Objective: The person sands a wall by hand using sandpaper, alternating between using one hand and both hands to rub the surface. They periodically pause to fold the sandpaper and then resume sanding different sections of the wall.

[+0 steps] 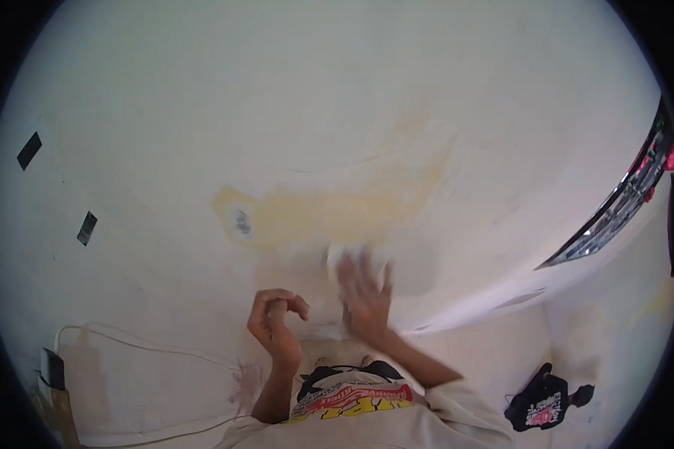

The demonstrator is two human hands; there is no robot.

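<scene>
My right hand is pressed flat against a white wall, blurred by motion, with a pale pad or cloth under its fingers that I can barely make out. It rests just below a yellowish stained patch with a small grey mark at its left end. My left hand hangs in the air beside it, fingers loosely curled, holding nothing and not touching the wall.
Two black tape strips stick to the wall at left. A white cable runs along the base to a plug. A dark garment lies on the floor at right; a chrome rack is at the right edge.
</scene>
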